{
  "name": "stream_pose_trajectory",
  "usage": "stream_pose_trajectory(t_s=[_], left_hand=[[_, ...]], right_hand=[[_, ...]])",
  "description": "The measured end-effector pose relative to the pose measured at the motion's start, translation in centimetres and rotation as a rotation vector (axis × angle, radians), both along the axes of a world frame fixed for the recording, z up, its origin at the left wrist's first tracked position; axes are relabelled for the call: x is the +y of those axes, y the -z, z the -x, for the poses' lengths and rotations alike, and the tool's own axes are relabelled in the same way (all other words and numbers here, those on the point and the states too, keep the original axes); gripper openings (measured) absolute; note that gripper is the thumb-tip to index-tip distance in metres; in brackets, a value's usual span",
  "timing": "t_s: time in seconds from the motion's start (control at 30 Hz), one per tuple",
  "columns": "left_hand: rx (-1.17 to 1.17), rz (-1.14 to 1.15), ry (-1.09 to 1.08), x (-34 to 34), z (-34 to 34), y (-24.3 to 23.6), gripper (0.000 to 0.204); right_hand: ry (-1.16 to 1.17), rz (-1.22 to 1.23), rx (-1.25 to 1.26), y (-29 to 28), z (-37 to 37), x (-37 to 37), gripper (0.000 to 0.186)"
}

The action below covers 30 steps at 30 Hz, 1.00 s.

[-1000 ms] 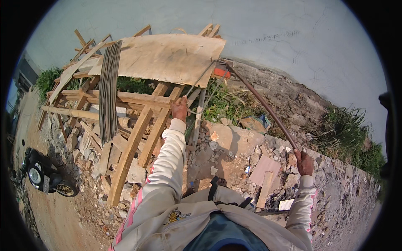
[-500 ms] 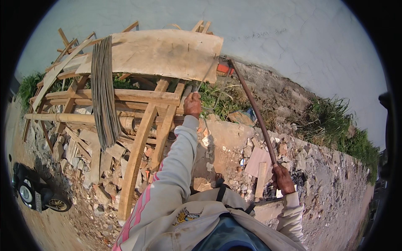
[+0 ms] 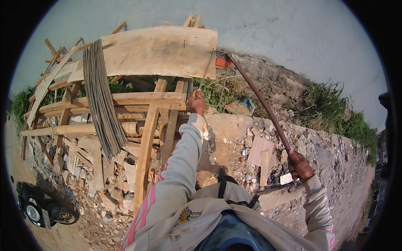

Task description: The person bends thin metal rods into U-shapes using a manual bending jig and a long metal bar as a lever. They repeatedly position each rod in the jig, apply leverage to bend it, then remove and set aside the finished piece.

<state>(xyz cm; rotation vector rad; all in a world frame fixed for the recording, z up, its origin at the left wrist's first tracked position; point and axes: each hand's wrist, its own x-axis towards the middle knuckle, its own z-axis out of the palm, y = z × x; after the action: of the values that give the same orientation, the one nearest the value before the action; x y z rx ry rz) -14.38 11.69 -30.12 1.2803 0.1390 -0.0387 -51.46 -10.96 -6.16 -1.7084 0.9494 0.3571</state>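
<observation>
- The right hand [image 3: 300, 165] is clenched around the lower end of a long, thin rusty metal bar [image 3: 259, 100], brown and slightly curved in this view.
- The bar slants up and to the left from that fist, and its far tip meets the right edge of the wide wooden board [image 3: 161, 51].
- The board is pale, smooth-faced and stained, and lies flat on top of a rough timber frame [image 3: 138, 104] of unplaned beams.
- The left hand [image 3: 197, 102] reaches out to the frame just below the board and rests on the end of a horizontal beam; whether its fingers close around anything, I cannot tell.
- A bundle of thin grey steel rods [image 3: 101, 104] drapes over the frame, left of the board's middle, hanging down in a loose sheaf.
- Broken stone and brick rubble [image 3: 251, 146] lies below the frame, dusty and jagged.
- A plastered grey wall [image 3: 301, 37] rises behind the board.
</observation>
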Motion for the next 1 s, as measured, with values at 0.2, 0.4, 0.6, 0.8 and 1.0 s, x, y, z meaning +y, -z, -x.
stream_pose_trajectory(t_s=[0.2,0.4,0.6,0.8,1.0], left_hand=[[0.002,0.081,0.017,0.0,0.8,-1.1,0.031],[0.007,0.090,0.008,-0.1,1.1,-1.8,0.031],[-0.042,0.101,0.027,-0.1,1.1,-1.8,0.031],[-0.081,0.069,0.001,-0.1,1.0,-1.1,0.031],[0.136,0.063,0.082,0.6,0.1,-1.0,0.034]], right_hand=[[0.089,-0.301,-0.053,2.4,-0.1,7.4,0.042],[0.276,-0.537,-0.141,6.2,-1.4,15.2,0.040],[0.355,-0.683,-0.210,9.9,-4.3,23.0,0.030],[0.355,-0.819,-0.219,12.0,-6.8,26.8,0.027],[0.282,-0.875,-0.228,11.8,-5.7,25.2,0.025]])
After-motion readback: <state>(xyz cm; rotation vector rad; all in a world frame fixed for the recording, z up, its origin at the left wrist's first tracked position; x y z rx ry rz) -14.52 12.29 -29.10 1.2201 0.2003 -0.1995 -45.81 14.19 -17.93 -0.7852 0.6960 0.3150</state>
